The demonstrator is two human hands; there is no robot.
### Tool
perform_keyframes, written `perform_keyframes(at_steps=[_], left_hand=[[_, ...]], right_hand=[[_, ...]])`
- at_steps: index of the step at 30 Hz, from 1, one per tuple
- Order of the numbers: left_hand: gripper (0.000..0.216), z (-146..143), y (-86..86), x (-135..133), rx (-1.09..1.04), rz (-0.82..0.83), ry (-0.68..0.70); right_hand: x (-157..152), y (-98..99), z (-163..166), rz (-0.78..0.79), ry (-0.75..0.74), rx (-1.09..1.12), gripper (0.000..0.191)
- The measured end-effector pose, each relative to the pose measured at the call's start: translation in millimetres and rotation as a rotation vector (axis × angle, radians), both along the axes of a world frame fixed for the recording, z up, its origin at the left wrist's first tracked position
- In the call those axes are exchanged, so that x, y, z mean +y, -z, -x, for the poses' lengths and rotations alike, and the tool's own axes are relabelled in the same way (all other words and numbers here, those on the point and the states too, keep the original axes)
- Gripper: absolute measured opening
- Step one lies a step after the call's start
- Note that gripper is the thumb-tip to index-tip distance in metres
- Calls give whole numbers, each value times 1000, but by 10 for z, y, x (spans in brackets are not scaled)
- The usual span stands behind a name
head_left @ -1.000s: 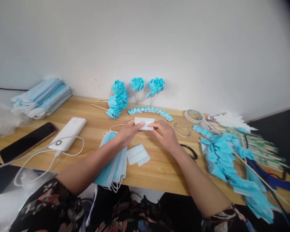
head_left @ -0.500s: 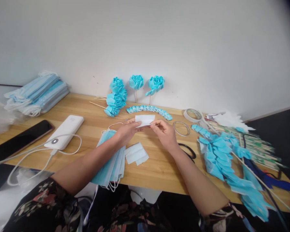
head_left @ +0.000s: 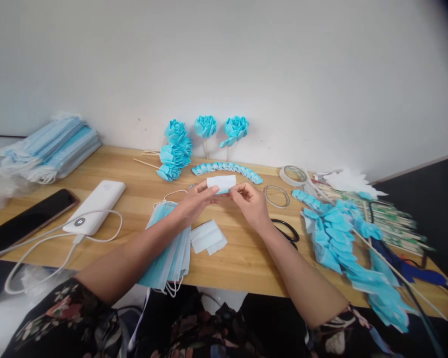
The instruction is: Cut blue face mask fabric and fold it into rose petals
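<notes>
Between my hands, above the table, is a small piece of mask fabric, white with a light blue strip along its lower edge. My left hand grips its left side, thumb on top. The fingers of my right hand pinch its lower right corner. Below my hands, two overlapping pale cut pieces lie on the wood. Several blue face masks are spread out under my left forearm. A pleated blue strip curves behind the held piece.
Blue fabric flowers on sticks stand against the wall. A mask stack, a phone and a white power bank with a cable are left. Right are tape rolls, black-handled scissors and a pleated blue heap.
The held piece now shows a blue strip along its lower edge, where it looked almost wholly white before. The whole view has shifted slightly.
</notes>
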State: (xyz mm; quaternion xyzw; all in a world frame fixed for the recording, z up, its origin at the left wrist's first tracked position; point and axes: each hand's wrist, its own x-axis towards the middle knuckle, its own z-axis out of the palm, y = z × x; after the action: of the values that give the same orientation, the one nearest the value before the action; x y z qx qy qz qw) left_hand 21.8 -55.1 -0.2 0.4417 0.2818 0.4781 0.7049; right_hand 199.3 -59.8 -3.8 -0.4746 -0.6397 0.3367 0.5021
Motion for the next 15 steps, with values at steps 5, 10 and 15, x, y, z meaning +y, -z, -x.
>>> perform_keyframes(at_steps=[5,10,15], left_hand=[[37,1,71,20,63,-66,-47],[35,1,88,23,90,-108,-31],[37,12,65,43,81,-47,-79]], right_hand=[[-11,-18,13,-1,12,-7,14],[-26,-14,29,0,4,-2,14],[16,0,-3,17,-16,59,14]])
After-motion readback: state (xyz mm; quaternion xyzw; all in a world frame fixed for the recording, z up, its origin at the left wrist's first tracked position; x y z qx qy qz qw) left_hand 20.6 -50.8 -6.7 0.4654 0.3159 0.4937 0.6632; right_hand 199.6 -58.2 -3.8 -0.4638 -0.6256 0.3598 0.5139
